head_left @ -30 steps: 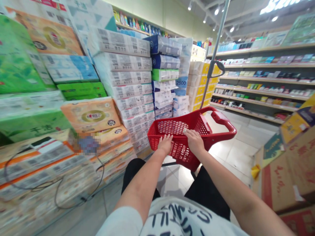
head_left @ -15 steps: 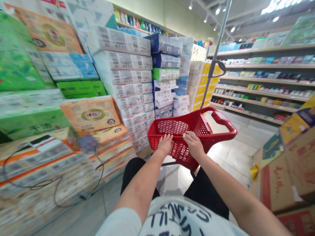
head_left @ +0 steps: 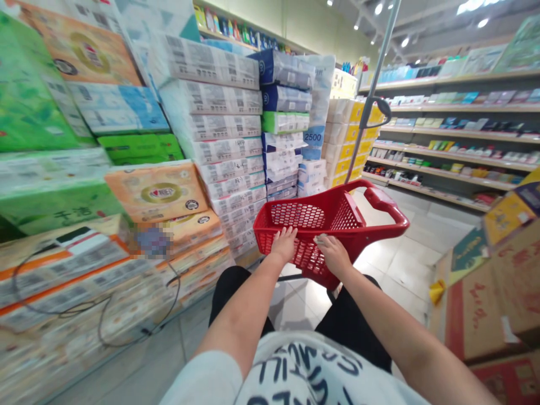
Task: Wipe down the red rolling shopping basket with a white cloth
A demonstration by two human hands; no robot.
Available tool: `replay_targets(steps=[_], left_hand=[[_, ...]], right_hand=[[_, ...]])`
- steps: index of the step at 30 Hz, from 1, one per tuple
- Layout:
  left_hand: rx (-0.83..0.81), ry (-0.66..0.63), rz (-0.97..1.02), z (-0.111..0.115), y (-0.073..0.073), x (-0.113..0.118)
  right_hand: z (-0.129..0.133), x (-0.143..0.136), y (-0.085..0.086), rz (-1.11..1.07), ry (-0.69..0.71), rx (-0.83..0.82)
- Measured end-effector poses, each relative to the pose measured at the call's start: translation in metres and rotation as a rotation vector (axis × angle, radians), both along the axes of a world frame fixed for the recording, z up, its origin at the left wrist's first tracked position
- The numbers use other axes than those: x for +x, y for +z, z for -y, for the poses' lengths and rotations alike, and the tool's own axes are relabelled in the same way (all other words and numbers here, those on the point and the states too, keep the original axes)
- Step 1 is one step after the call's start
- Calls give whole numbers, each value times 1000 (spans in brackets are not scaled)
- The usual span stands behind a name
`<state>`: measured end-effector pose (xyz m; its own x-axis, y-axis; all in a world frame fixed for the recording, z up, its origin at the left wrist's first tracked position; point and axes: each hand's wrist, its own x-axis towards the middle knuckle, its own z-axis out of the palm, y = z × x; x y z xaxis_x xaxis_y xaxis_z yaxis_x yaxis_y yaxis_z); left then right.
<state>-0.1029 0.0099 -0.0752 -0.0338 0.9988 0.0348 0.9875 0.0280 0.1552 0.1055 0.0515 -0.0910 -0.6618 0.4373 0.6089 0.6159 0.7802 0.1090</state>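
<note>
In front of my knees stands a red plastic shopping cart [head_left: 310,260] with perforated sides and a looped handle at its right. My left hand [head_left: 284,245] rests at the near rim of its basket, fingers stretched out and lying flat, holding nothing. To its right, my right hand [head_left: 336,256] is closed at the same near side, just under the rim. A small whitish crumpled piece [head_left: 321,239], perhaps tissue or cloth, shows at its fingertips. Part of this piece is hidden by the fingers.
Stacked tissue packs [head_left: 225,101] rise on the left and behind the cart. A thin black cable [head_left: 101,320] hangs over the lower packs. A grey metal pole [head_left: 371,84] stands behind the cart. Cardboard boxes [head_left: 481,309] are at the right, with stocked shelves [head_left: 455,107] beyond the tiled floor.
My right hand has slid slightly down the cart's near side, its fingers more curled around the whitish piece. My left hand stays at the rim. The view has tilted slightly.
</note>
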Motion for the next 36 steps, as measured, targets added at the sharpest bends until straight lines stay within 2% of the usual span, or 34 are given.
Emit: replay_targets(steps=[6,11,17,23,28,30,34,36], left_hand=[[-8,9,3,0,2,1],[-18,15,19,0,2,3],[-19,17,18,2,5,4],[-33,12,24,4,9,7],[-41,18,21,4,10,7],[-34,26,26,5,9,7],[-20,15,38,6,8,7],[-19,9,34,6,8,7]], right_hand=[[-1,-2,5,-63,-15,8],[-1,1,-1,-8,-25,-48],[-5,-7,12,-81,-14,6],[-3,-7,4,17,-22,-80],[-4,-11,12,-53,-17,-19],[-5,-12,8,-53,-13,-3],[-3,-9,-8,-17,-28,-19],[-2,-8,-9,-13,-39,-23]])
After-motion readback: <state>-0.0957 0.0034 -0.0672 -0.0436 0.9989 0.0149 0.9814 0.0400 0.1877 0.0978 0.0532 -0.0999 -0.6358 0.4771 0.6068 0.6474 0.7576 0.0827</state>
